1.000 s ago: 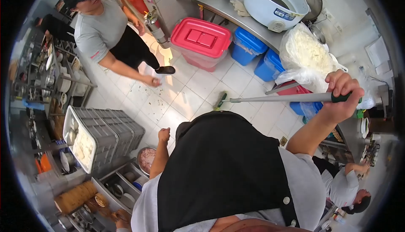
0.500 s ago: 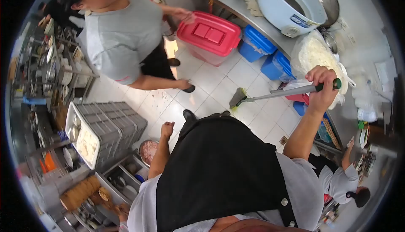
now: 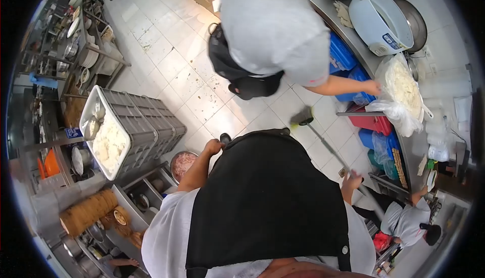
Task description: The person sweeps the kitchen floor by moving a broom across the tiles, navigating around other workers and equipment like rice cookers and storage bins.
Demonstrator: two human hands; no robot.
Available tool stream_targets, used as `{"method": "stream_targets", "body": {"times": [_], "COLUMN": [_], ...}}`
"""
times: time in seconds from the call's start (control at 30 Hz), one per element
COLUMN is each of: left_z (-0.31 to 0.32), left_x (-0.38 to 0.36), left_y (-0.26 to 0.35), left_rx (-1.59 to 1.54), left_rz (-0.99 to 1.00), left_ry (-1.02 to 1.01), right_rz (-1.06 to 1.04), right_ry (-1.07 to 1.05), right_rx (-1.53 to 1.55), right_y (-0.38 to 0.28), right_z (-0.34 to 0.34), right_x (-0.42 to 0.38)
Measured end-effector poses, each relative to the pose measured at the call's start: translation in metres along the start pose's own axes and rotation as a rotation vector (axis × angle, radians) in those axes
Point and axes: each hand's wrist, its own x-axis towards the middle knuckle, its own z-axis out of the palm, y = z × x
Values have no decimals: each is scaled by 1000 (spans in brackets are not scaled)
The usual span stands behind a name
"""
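Observation:
On the right, my right hand (image 3: 352,181) is closed around the grey pole of a broom (image 3: 328,148), low beside my body. The broom's dark head (image 3: 302,117) rests on the white tiled floor (image 3: 174,71) in front of me, with green bristles at its edge. My left hand (image 3: 214,146) hangs by the left side of my black apron (image 3: 268,197), its fingers curled in, with nothing visible in it. Near it, on the left, is a metal bowl of pinkish food (image 3: 184,165). Scattered debris (image 3: 202,98) lies on the tiles ahead.
A co-worker in grey (image 3: 273,25) bends ahead, one hand at a plastic bag of pale food (image 3: 399,88) on the right counter. Grey stacked crates (image 3: 146,126) stand left. Blue bins and a red bin (image 3: 371,121) sit under the counter. Another co-worker (image 3: 406,222) is lower right.
My right hand has dropped down and back with the pole. The broom head has shifted slightly right. The co-worker has moved from the left to the counter and reaches for the bag.

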Motion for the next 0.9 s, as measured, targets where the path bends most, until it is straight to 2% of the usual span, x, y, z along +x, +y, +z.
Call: {"method": "stream_targets", "body": {"times": [0.03, 0.07, 0.1, 0.2, 0.27, 0.3, 0.37, 0.4, 0.47, 0.53, 0.6, 0.67, 0.73, 0.8, 0.9], "left_z": [-11, -34, -45, -83, -87, -94, -110, -115, -114, -96, -86, -80, -79, -71, -82], "left_x": [2, -8, 3, 23, 40, 35, 23, 21, 18, 34, 54, 59, 54, 51, 6], "left_y": [-4, -5, -22, -83, -144, -162, -185, -192, -202, -209, -191, -153, -93, -40, 56], "left_rx": [-10, -92, -184, -387, -351, -356, 96, 94, 84, 103, -73, -20, -34, -80, -197], "left_rz": [47, 42, 19, -102, -139, -140, -96, -86, -173, -137, -147, 10, 59, 245, 366], "left_ry": [31, 154, 195, 309, 307, 298, 220, 213, 159, 134, 65, 34, 63, 100, -99], "right_rz": [-15, -23, -31, 3, -50, -149, -291, -300, -364, -417, -298, -288, -275, -256, -272], "right_ry": [-2, 51, 106, 227, 183, 108, -93, -85, -387, -568, -767, -828, -898, -1182, -1357], "right_rx": [8, -33, -72, -20, -89, -239, -444, -442, -560, -520, -616, -669, -734, -779, -694], "right_y": [14, 30, 46, 66, 67, 59, 51, 49, 46, 29, 24, 32, 33, 26, 13], "right_z": [-38, -71, -91, -77, -55, -34, -7, 6, 45, 101, 132, 162, 183, 198, 212], "right_x": [-14, -28, -48, -138, -181, -213, -244, -256, -295, -360, -371, -397, -426, -455, -498]}}
